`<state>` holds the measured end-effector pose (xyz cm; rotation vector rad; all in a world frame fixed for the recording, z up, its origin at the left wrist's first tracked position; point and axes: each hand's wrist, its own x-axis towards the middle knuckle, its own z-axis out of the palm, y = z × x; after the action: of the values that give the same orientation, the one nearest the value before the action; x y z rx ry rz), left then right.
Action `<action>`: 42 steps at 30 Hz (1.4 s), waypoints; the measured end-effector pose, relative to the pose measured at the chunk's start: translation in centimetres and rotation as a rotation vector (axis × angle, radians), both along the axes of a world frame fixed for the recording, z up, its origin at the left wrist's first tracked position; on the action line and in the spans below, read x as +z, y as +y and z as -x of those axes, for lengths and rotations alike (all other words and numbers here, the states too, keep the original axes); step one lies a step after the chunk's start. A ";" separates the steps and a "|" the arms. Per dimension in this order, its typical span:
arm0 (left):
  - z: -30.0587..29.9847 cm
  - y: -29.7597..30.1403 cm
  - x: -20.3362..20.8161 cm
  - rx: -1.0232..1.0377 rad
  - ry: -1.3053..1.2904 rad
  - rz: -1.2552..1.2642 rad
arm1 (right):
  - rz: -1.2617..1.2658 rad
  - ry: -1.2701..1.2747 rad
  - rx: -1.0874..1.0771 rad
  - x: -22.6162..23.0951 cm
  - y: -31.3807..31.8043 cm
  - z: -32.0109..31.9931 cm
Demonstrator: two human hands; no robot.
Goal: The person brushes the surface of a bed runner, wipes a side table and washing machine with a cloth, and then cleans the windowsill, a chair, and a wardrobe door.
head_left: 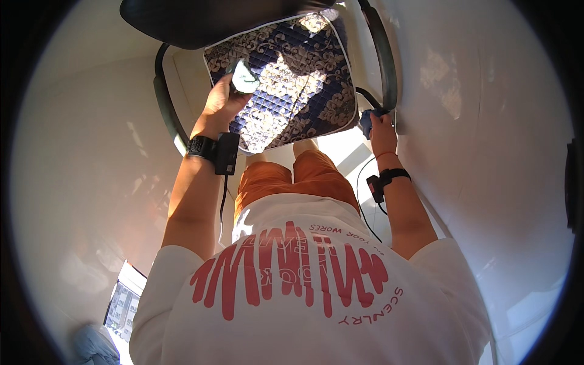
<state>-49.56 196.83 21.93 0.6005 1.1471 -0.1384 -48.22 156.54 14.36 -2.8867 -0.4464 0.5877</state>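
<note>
My left hand [222,102] is closed around a small, pale, crumpled cloth-like piece [244,79] with a dark edge; its exact kind is unclear. It is held over the left part of a quilted seat cushion [331,115] in blue and beige with a scroll pattern. On the other side, my right hand [383,135] is closed on a small dark blue bundle [365,123], too indistinct to name. This hand is just below the lower end of the chair's right armrest [383,55]; whether they touch I cannot tell.
The chair's black backrest [213,21] rises at the far side, and its left armrest [164,100] curves beside my left forearm. Both wrists carry black strapped devices with cables. A pale wall [486,152] stands close on the right. A window [125,301] shows at the lower left.
</note>
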 end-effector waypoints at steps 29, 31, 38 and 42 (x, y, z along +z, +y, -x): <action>23.4 4.1 -2.4 0.203 0.056 0.077 | -0.303 0.196 -0.175 -10.8 24.5 2.2; 23.0 3.8 -0.9 0.151 0.047 0.077 | -0.290 0.362 0.039 -12.6 27.1 3.6; 29.3 4.6 -3.3 0.162 0.024 0.110 | -0.085 0.773 0.399 -10.9 33.5 13.1; 32.1 6.3 -3.7 0.174 0.026 0.064 | 0.147 0.740 0.604 -8.0 30.9 14.6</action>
<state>-81.69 203.17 18.28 0.4415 1.2106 -0.0338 -62.79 187.41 6.35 -2.3486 -1.1631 1.7336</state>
